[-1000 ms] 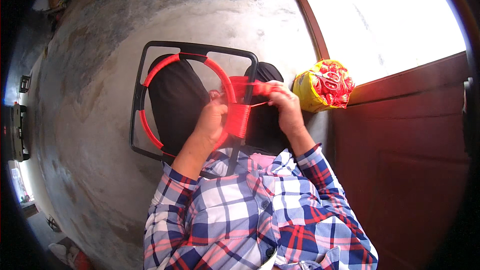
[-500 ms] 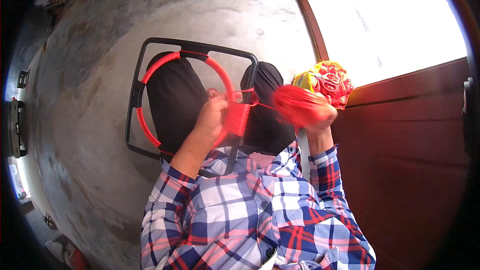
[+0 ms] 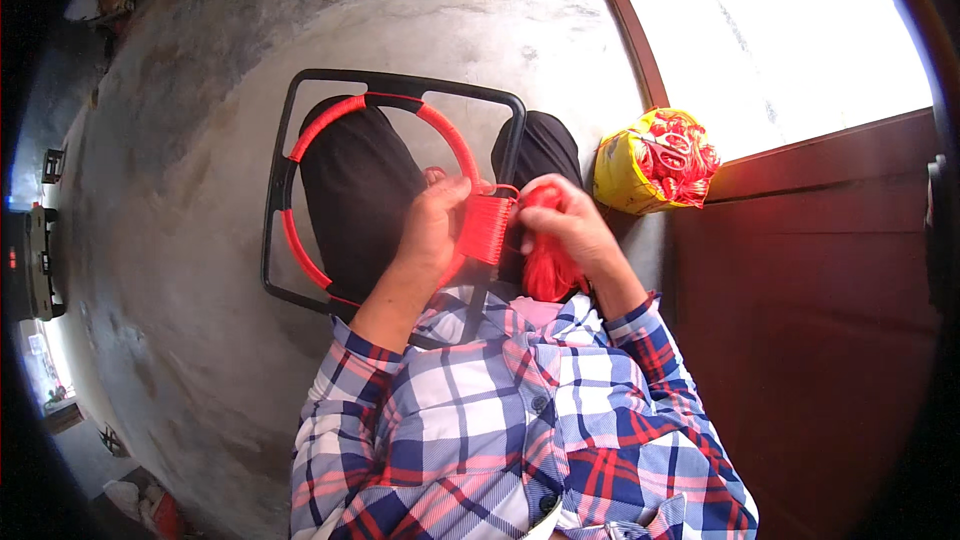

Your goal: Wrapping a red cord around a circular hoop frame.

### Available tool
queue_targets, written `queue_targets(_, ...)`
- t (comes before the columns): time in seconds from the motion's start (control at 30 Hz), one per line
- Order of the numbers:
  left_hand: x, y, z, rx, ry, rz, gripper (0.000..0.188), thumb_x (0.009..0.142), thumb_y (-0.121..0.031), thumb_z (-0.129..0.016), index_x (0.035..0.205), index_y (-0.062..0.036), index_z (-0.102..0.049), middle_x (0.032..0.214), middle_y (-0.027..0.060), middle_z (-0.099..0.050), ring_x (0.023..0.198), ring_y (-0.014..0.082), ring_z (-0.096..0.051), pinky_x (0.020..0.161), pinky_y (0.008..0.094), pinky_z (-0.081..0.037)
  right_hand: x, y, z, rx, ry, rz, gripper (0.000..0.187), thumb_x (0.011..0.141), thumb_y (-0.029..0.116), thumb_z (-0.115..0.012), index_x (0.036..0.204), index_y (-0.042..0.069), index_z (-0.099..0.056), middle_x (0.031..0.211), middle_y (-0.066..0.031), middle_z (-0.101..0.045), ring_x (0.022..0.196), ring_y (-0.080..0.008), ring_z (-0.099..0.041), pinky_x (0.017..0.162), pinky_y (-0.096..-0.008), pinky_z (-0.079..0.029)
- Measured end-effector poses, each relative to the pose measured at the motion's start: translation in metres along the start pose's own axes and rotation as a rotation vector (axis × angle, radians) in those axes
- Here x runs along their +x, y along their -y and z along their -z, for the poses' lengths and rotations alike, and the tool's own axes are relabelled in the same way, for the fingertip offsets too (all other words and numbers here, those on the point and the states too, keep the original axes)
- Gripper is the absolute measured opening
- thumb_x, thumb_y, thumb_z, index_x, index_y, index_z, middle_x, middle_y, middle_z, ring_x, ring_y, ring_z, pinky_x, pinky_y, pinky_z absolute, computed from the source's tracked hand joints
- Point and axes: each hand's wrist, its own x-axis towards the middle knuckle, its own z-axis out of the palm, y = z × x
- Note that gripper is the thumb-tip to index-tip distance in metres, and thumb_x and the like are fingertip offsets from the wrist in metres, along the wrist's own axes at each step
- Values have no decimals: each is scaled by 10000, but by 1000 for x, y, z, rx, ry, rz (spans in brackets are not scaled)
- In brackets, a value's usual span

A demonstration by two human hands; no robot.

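Note:
Across my lap lies a black square frame (image 3: 519,130) with a ring (image 3: 452,137) inside it, wrapped along most of its length in red cord. At the ring's right side, a band of red woven cord (image 3: 484,229) spans from the ring to the frame's side bar. My left hand (image 3: 437,215) is closed round the ring beside this band. Just right of the band, my right hand (image 3: 567,218) grips a bundle of red cord (image 3: 550,268), whose loose strands hang below the fingers. Part of the bundle is hidden behind that hand.
To the right of my knee stands a yellow bag (image 3: 622,175) full of red cord (image 3: 680,155), with a pair of scissors (image 3: 672,150) on top. A dark red door panel (image 3: 800,270) rises at the right. Grey concrete floor (image 3: 190,170) stretches to the left.
My right hand has come leftward with the cord bundle, from near the yellow bag to the frame's side bar. My left hand keeps its hold on the ring.

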Motion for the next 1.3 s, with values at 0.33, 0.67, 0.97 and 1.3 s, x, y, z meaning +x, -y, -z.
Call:
queue_targets(0.33, 0, -1, 13, -57, 53, 6, 223, 906, -116, -485, 1068, 1, -583, 993, 104, -652, 897, 204, -642, 850, 349, -522, -3, 5, 10, 65, -17, 64, 200, 828, 40, -662, 986, 42, -539, 631, -28, -560, 491, -121, -535, 454, -245, -444)
queue_targets(0.67, -11, -4, -6, 371, 120, -3, 256, 871, -1, -559, 1123, -3, -512, 987, 129, -649, 875, 196, -661, 790, 300, -537, -7, 6, 10, 184, -15, 122, 213, 816, 37, -664, 991, 53, -545, 605, -8, -538, 462, -98, -502, 434, -216, -403)
queue_targets(0.97, 4, 10, 4, 489, 111, -67, 304, 836, 48, -563, 1118, 4, -459, 994, 180, -636, 867, 229, -667, 777, 325, -555, -14, 22, -18, -121, -8, 27, 205, 763, 14, -631, 953, 69, -576, 646, 39, -517, 511, -50, -472, 458, -199, -363)
queue_targets(1.3, -11, -7, -4, 192, 197, 69, 258, 865, -47, -484, 1116, 7, -509, 987, 202, -633, 880, 268, -670, 803, 357, -561, -60, 55, 146, 408, -522, 548, 111, 903, 130, -547, 953, 32, -538, 589, 20, -399, 508, -68, -423, 485, -228, -417)
